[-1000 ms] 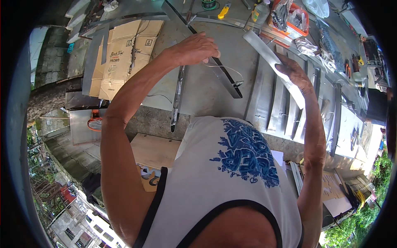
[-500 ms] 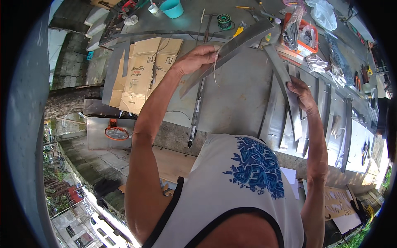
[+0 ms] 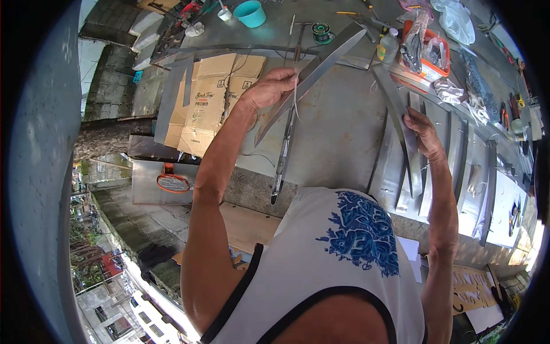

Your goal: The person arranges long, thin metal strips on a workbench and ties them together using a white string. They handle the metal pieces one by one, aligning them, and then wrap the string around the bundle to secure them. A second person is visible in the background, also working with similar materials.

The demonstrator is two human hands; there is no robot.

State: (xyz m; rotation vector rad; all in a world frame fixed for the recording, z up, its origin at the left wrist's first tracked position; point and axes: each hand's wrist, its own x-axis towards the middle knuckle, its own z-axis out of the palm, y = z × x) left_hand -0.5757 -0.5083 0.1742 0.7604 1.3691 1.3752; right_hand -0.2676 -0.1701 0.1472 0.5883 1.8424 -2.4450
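Note:
My left hand is closed on a long grey metal strip with a pointed lower end. The strip tilts up and to the right over the table, and a thin pale string hangs by my fingers. My right hand grips the edge of a second grey metal strip, which slants down toward me and narrows at its near end. Below the left strip, a narrow dark, shiny bar lies across the table's near edge.
More metal strips lie side by side at the right. Flattened cardboard covers the left part of the grey table. Farther back are a teal bucket, a wire spool, a bottle and an orange basket.
The view has shifted, so the scene sits farther right. Both strips have turned slightly in my hands, and the bottle behind the left strip now shows. Both hands keep their hold.

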